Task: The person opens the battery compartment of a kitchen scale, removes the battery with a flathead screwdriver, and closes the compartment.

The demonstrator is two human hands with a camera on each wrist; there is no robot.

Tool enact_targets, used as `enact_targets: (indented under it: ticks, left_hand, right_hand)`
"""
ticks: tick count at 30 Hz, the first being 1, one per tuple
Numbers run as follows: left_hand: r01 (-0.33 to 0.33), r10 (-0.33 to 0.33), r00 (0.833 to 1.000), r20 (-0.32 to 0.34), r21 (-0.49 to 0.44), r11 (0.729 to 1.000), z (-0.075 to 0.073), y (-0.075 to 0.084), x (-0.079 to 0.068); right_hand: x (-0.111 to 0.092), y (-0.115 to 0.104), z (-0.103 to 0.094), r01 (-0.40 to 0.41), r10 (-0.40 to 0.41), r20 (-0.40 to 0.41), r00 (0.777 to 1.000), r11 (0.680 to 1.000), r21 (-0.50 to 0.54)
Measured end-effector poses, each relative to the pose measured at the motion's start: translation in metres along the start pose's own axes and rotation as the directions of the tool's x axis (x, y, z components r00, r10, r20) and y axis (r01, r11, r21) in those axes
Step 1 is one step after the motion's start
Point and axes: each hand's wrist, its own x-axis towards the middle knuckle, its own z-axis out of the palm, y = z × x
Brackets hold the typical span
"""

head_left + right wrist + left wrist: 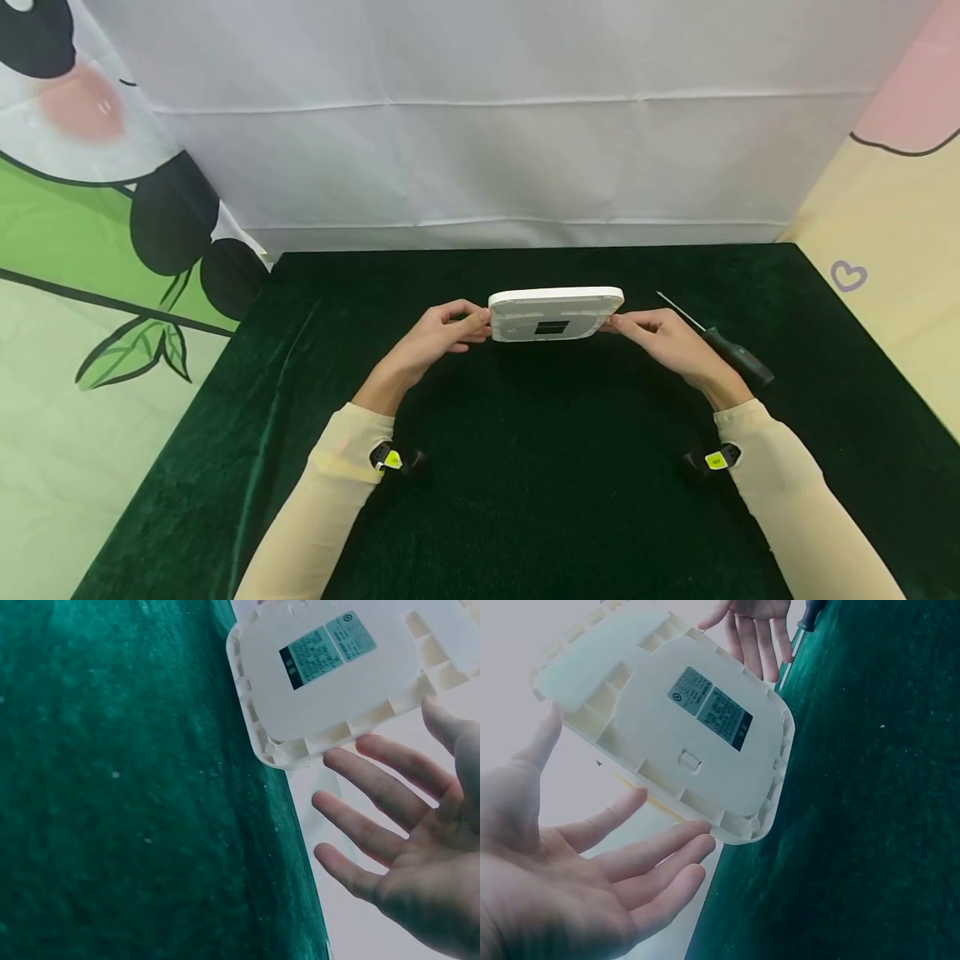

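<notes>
A flat white plastic device (517, 321) with rounded corners is held up over the dark green cloth, its underside tilted toward me. That underside has a ribbed border, a dark printed label (710, 709) and a small latch (691, 760). My left hand (442, 329) holds the left edge between thumb and fingertips. At the opposite edge, my right hand (663, 333) pinches the device the same way. In the right wrist view, the fingers (360, 821) of that hand spread apart, with only some tips at the rim. The device's top face is hidden.
A screwdriver (738, 354) with a dark handle lies on the green cloth (525, 467) just beyond my right wrist, its shaft pointing away to the left. Behind the table hangs a white sheet (480, 167), with printed cartoon sheets at both sides.
</notes>
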Motion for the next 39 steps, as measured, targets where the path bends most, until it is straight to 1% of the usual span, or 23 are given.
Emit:
enact_targets:
  ticks: [7,11,16,21,27,31,35,39]
  left_hand:
    - [-0.053,0.053,0.998,-0.042,0.016,0.998,0.001,-0.005,0.0]
    - [-0.077,0.079,0.995,-0.056,0.028,0.997,0.002,-0.009,0.001]
    - [-0.11,0.111,0.992,-0.055,0.033,0.993,0.004,-0.013,0.002]
    - [-0.116,0.118,0.99,-0.071,0.025,0.993,0.008,-0.015,0.003]
    - [-0.12,0.121,0.988,-0.095,0.012,0.993,0.012,-0.01,0.0]
    - [-0.124,0.126,0.985,-0.115,0.022,0.992,0.013,-0.004,-0.003]
    - [-0.116,0.119,0.985,-0.129,0.033,0.993,0.013,0.0,-0.006]
    - [-0.106,0.111,0.986,-0.125,0.046,0.993,0.013,0.003,-0.009]
  right_hand:
    - [0.002,0.003,0.009,0.002,0.001,-0.098,0.995,1.0,0.03]
    - [0.002,0.005,0.013,0.009,-0.005,-0.129,0.992,0.999,0.033]
    - [0.004,0.008,0.019,0.019,-0.014,-0.154,0.988,0.999,0.033]
    - [0.005,0.008,0.023,0.004,0.004,-0.18,0.984,0.999,0.044]
    - [0.002,0.003,0.024,-0.005,0.016,-0.224,0.974,0.999,0.052]
    - [-0.001,-0.003,0.024,0.003,0.007,-0.253,0.968,0.999,0.039]
    - [-0.003,-0.009,0.023,0.012,-0.004,-0.263,0.965,1.0,0.027]
    - [-0.005,-0.013,0.024,0.002,0.003,-0.262,0.965,1.0,0.017]
